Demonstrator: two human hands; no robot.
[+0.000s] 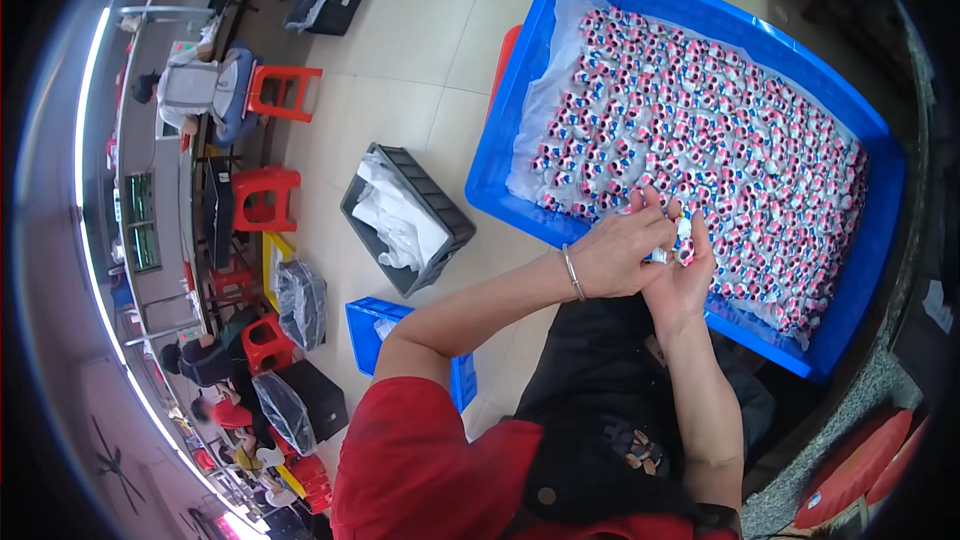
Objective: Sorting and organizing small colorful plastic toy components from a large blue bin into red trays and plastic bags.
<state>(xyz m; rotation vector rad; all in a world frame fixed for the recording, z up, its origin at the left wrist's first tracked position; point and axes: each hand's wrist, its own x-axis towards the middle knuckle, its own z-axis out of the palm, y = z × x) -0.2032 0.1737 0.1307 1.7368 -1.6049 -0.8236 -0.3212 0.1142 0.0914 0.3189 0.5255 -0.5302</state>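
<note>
A big blue plastic tub [512,90] is in front of me, packed with several rows of small painted figurines [690,130] in white, pink and blue, with dark round eye spots. Over its near edge, my two hands meet. My right hand [678,285], palm up, has its fingers closed round one small white and pink figurine [685,238]. My left hand [625,245], wearing a silver bangle [572,272], is closed against the right one with its fingers curled. A little white shows beneath the left fingers; what they pinch is partly hidden.
White sheeting [545,130] lines the tub. To the left on the tiled floor stand a grey crate [455,225] with white sheets and a smaller blue crate [365,325]. Red stools [265,198], bagged bins [300,305] and seated people line the far-left benches. A red cushioned seat [855,460] is lower right.
</note>
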